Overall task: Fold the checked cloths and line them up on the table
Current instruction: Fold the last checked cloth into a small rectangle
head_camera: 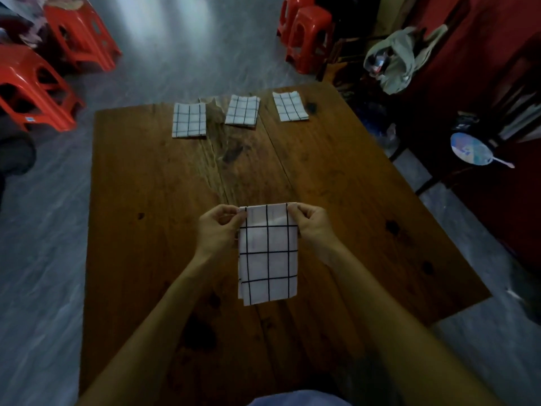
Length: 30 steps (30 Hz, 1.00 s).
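Note:
A white cloth with black checks, folded into a long rectangle, hangs over the near middle of the wooden table. My left hand pinches its top left corner and my right hand pinches its top right corner. Three folded checked cloths lie in a row along the table's far edge: one on the left, one in the middle, one on the right.
Red plastic stools stand on the grey floor at the far left and beyond the table at the back right. Dark furniture with a pale bag and a round fan lines the right side.

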Each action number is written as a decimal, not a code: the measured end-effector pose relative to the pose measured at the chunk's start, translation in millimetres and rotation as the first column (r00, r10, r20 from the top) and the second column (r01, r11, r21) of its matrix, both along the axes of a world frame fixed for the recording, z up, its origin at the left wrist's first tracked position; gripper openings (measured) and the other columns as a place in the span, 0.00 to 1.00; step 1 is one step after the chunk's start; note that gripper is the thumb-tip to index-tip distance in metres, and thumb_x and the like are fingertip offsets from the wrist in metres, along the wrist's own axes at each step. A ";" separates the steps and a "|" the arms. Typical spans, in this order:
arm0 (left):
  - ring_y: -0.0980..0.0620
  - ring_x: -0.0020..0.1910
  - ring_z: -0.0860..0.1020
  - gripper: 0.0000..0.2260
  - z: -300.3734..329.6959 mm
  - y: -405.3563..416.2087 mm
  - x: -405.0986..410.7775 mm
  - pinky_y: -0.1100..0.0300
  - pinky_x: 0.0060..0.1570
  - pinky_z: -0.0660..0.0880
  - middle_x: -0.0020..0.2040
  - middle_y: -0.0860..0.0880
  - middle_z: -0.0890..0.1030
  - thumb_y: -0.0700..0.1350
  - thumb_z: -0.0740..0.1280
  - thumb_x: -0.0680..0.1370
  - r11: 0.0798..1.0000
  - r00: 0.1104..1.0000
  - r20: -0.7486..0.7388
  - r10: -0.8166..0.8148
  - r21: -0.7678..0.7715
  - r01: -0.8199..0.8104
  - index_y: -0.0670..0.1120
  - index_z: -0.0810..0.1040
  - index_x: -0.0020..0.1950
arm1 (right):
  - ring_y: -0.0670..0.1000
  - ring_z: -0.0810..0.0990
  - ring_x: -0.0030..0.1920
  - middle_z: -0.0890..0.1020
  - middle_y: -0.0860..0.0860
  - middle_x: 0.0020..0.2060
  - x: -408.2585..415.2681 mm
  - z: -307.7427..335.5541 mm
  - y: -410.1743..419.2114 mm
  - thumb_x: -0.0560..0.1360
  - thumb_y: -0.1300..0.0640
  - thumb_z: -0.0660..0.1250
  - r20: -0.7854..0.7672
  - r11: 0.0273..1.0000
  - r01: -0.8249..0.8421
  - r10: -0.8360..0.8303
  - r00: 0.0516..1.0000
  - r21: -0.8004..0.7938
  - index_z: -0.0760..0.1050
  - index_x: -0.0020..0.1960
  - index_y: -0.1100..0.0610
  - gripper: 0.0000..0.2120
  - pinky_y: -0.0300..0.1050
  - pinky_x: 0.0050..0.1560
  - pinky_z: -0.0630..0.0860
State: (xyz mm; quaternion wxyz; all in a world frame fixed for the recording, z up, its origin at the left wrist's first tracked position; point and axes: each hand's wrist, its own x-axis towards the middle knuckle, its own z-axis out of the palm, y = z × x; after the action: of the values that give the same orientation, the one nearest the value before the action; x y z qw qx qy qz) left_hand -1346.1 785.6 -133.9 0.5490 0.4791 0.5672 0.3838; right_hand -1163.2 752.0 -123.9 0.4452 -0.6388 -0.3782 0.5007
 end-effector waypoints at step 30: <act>0.46 0.76 0.53 0.26 -163.9 58.4 71.3 0.50 0.74 0.51 0.76 0.42 0.57 0.36 0.60 0.78 0.652 0.348 -0.868 -0.355 0.038 0.758 0.42 0.58 0.75 | 0.56 0.54 0.76 0.62 0.60 0.74 19.9 -206.6 25.2 0.82 0.50 0.49 0.870 0.892 -0.421 0.330 0.366 -0.161 0.58 0.75 0.62 0.25 0.53 0.75 0.49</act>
State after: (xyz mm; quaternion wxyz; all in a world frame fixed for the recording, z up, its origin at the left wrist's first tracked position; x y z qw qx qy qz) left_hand -1274.9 844.0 -297.8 0.2065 0.8737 0.4399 0.0217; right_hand -1143.4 777.2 -330.5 0.0872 -0.6791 -0.7090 0.1689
